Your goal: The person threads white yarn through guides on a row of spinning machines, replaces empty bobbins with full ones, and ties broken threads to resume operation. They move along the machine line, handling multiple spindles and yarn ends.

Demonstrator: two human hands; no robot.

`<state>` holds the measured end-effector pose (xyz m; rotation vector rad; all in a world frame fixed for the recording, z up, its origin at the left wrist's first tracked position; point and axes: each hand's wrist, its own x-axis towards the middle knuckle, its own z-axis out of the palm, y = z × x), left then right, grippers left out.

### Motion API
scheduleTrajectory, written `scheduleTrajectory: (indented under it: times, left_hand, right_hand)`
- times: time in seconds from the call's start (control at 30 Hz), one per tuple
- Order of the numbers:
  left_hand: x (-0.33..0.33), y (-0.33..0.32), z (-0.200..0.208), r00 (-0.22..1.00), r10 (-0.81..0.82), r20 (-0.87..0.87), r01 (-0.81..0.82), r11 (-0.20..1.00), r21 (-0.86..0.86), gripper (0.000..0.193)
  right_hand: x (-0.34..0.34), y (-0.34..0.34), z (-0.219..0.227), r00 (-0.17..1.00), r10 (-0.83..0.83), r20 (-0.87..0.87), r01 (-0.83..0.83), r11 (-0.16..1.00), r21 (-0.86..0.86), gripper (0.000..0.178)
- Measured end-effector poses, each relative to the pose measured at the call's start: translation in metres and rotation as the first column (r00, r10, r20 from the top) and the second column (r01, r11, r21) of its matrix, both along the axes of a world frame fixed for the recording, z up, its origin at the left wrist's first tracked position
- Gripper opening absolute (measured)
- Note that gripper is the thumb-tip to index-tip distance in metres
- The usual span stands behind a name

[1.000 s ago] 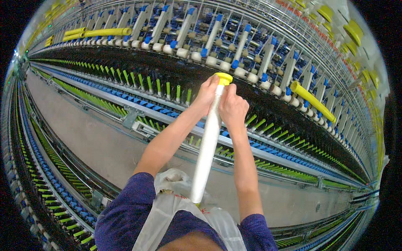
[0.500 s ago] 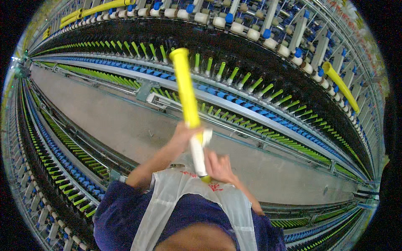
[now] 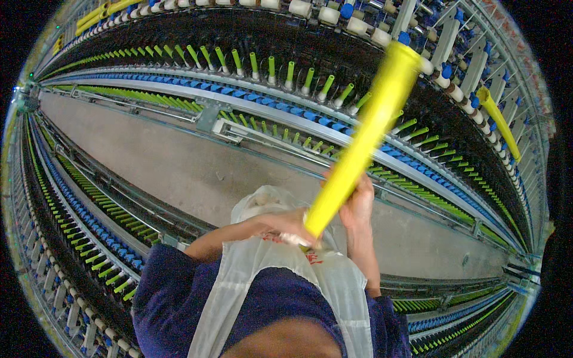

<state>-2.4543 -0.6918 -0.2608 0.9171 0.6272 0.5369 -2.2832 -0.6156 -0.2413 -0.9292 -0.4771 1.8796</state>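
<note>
A long yellow tube (image 3: 365,134) slants from my chest up to the right, motion-blurred. My right hand (image 3: 358,203) is wrapped around its lower part. My left hand (image 3: 285,225) is closed at the tube's bottom end, over a little white material there, right above the mouth of a translucent white bag (image 3: 280,262) hanging on my chest. Behind the tube stands a spinning frame with rows of green spindles (image 3: 271,67) and white bobbins (image 3: 358,25).
A grey floor aisle (image 3: 167,161) runs between two machine rows. Blue and green spindles (image 3: 83,221) line the left row. Another yellow tube (image 3: 498,119) sits on the frame at the right, and more yellow tubes (image 3: 98,12) at the top left.
The tube has come down from the upper bobbin row toward my chest. Its white covering is mostly gone and bare yellow shows. My hands have dropped to the bag mouth.
</note>
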Motion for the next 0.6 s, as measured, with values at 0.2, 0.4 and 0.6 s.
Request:
scheduleTrajectory:
  times: [0.2,0.4,0.6]
  left_hand:
    - [0.013,0.021,0.003,0.849,0.253,-0.464,-0.147,0.956,0.253,0.041]
    - [0.024,0.038,0.001,0.990,0.032,0.138,-0.017,0.994,-0.108,0.055]
    - [0.085,0.063,-0.001,0.757,0.323,-0.568,-0.247,0.946,0.209,0.043]
  right_hand:
    - [-0.015,0.030,0.044,0.958,-0.263,-0.115,0.277,0.952,0.132,0.027]
    - [0.001,0.053,0.029,0.910,-0.115,-0.397,0.171,0.979,0.108,0.024]
    - [0.058,0.090,0.030,0.930,-0.356,-0.094,0.365,0.924,0.117,0.031]
